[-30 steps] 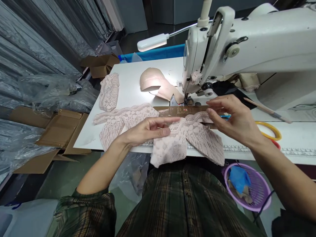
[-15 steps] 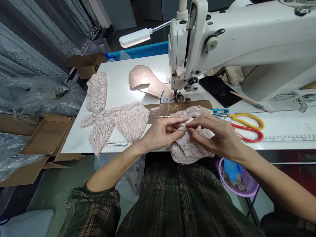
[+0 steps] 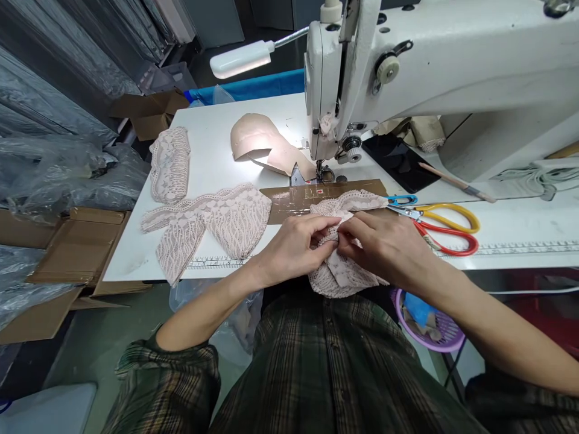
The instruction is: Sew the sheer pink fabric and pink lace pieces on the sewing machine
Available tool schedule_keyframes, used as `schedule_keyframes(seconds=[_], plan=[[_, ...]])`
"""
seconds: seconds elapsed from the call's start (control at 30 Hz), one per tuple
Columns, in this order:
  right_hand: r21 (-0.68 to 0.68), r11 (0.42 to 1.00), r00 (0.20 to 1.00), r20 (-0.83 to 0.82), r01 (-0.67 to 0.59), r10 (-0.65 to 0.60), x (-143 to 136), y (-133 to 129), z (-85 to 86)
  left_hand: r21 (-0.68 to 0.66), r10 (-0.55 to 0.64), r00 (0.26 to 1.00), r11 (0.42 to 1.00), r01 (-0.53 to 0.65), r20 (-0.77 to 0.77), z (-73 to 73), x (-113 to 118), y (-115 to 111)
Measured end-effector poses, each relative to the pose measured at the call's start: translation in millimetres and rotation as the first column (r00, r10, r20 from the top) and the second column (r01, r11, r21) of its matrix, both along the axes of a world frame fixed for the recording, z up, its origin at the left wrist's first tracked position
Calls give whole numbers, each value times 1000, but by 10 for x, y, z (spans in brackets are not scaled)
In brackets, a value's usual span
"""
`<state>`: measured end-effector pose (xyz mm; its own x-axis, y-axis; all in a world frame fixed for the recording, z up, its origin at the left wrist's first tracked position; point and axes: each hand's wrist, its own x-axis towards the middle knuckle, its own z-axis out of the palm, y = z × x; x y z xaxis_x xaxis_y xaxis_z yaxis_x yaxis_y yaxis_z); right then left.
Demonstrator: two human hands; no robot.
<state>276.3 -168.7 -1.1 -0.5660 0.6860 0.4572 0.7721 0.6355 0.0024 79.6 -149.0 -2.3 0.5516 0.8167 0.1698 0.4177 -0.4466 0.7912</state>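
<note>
My left grip (image 3: 296, 246) and right grip (image 3: 384, 241) both pinch the lace (image 3: 332, 282) near the machine (image 3: 429, 66), seemingly to hold its layers together.

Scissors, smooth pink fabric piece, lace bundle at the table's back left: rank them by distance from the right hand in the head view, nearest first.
1. Scissors, just right of the right hand.
2. Smooth pink fabric piece, ahead and left.
3. Lace bundle, much farther left.
</note>
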Motion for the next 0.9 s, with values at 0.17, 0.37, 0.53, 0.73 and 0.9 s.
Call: schedule_keyframes(seconds=[0.17, 0.37, 0.53, 0.73, 0.9], plan=[[42, 997, 992, -104, -61, 65, 23, 25, -83, 3, -30, 997, 1000, 30, -66, 64, -36, 54], [-190, 981, 947, -319, -28, -35, 41, 64, -162, 23, -57, 996, 998, 58, -63, -78, -34, 107], [-454, 891, 874, -440, -20, -204, 448, 38, -19, -107, 2, 999, 994, 2, 33, -211, -75, 110], [-379, 821, 872, -69, 427, -485, 1311, -177, -26, -178, 40, 998, 984, -30, 57, -213, -112, 81], [-395, 802, 890, 111, 448, -442, 1446, -275, -181, -191, 35, 998, 981, -24, 55, -188, -103, 82]])
